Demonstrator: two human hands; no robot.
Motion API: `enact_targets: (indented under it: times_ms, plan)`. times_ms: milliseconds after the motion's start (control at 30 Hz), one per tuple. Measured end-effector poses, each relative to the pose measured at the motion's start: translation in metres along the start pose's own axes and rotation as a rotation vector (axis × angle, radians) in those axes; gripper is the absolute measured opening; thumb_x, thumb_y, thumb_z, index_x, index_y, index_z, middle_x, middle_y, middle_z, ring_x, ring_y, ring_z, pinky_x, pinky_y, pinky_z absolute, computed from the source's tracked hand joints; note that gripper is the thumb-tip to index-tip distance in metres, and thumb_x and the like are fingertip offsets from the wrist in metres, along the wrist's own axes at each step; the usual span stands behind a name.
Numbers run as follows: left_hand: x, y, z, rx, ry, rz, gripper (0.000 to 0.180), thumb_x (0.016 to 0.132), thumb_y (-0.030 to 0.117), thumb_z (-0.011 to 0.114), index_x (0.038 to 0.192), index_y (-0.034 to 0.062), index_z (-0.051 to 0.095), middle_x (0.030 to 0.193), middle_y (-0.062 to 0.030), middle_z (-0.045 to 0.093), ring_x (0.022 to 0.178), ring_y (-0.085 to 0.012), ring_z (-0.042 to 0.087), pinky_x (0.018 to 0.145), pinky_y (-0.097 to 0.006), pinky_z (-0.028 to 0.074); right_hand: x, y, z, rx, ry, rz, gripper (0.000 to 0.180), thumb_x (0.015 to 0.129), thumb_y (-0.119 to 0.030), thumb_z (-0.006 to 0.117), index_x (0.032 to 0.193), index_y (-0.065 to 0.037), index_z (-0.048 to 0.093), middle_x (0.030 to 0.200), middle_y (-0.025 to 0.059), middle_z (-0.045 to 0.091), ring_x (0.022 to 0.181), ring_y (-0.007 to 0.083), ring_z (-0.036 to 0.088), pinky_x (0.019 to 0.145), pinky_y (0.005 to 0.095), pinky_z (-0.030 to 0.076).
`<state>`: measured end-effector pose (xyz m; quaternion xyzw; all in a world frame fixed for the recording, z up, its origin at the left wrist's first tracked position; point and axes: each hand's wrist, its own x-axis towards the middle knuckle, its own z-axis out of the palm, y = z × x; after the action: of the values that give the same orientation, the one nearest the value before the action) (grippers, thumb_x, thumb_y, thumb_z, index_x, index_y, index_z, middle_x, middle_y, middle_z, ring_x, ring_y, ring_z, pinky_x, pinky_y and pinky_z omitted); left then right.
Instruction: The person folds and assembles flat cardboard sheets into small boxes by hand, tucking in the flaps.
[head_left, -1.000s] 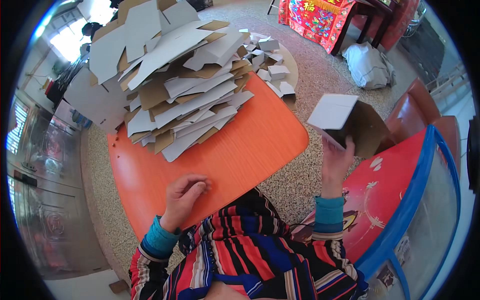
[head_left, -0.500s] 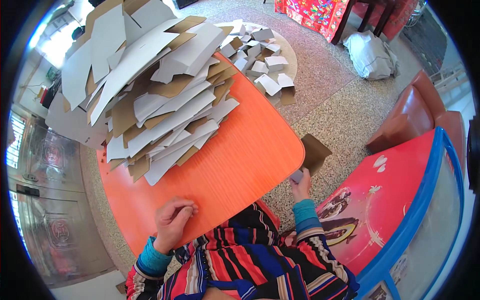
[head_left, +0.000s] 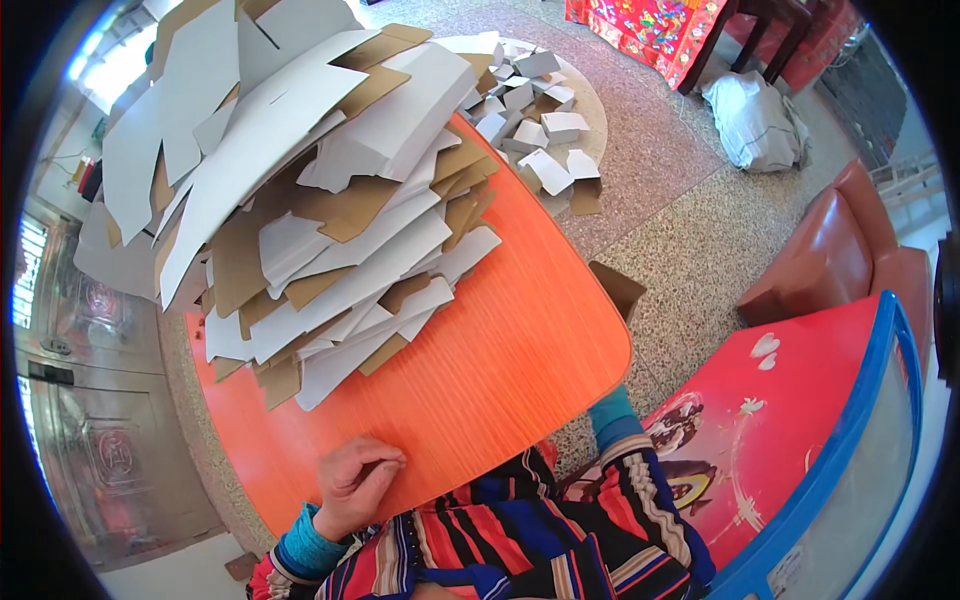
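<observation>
My left hand (head_left: 358, 483) rests at the near edge of the orange table (head_left: 500, 350), its fingers curled in and nothing visible in them. Beyond it, a tall, uneven stack of flattened cardboard boxes (head_left: 350, 260), white outside and brown inside, covers the table's far left. Of my right arm only the teal cuff (head_left: 611, 410) and striped sleeve show; the hand is hidden below the table's right edge. A brown open cardboard box (head_left: 618, 288) pokes out past that edge, partly hidden, and I cannot see whether my right hand touches it.
Several small folded boxes (head_left: 545, 125) lie heaped on the floor beyond the table. At right stand a red chest with a blue frame (head_left: 860, 400) and a brown leather chair (head_left: 820, 255). A white sack (head_left: 755, 120) sits near a red patterned cloth (head_left: 650, 30).
My right hand, which held the small box, has dropped out of sight under the table edge. The box has sunk partly behind it. My left hand stays on the table; the view has shifted slightly.
</observation>
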<state>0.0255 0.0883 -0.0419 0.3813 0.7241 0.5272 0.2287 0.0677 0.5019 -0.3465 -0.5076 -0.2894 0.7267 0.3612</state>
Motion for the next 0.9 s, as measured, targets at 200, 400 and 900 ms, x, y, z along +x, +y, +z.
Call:
enact_targets:
  times_ms: [200, 400, 900]
  plan:
    - [-0.005, -0.004, -0.008, 0.046, 0.02, 0.003, 0.016, 0.078, -0.008, 0.061, 0.091, -0.0009, 0.067, 0.084, -0.0107, 0.067, 0.07, -0.0192, 0.059, 0.065, -0.026, 0.048, -0.024, -0.115, 0.062, -0.003, -0.295, 0.015, 0.053, 0.088, -0.049, 0.059, 0.114, -0.003, 0.06, 0.1, 0.009, 0.062, 0.082, 0.0172, 0.058, 0.068, 0.0285, 0.049]
    - [-0.004, -0.004, -0.004, 0.027, 0.046, 0.03, 0.014, 0.079, -0.006, 0.063, 0.091, -0.0008, 0.066, 0.084, -0.0096, 0.067, 0.069, -0.0193, 0.059, 0.063, -0.026, 0.047, 0.005, -0.156, 0.102, -0.175, -0.451, -0.088, 0.049, 0.089, -0.027, 0.062, 0.124, 0.005, 0.052, 0.125, 0.022, 0.051, 0.106, 0.0271, 0.054, 0.084, 0.0347, 0.05]
    - [-0.014, -0.018, -0.006, -0.038, 0.014, 0.218, 0.012, 0.085, 0.001, 0.058, 0.094, -0.0004, 0.065, 0.086, -0.0053, 0.067, 0.072, -0.0183, 0.059, 0.065, -0.028, 0.046, -0.297, -0.248, 0.2, -0.597, -0.805, -1.657, 0.042, 0.078, -0.001, 0.062, 0.12, -0.001, 0.057, 0.115, 0.0105, 0.061, 0.102, 0.0237, 0.059, 0.09, 0.0312, 0.047]
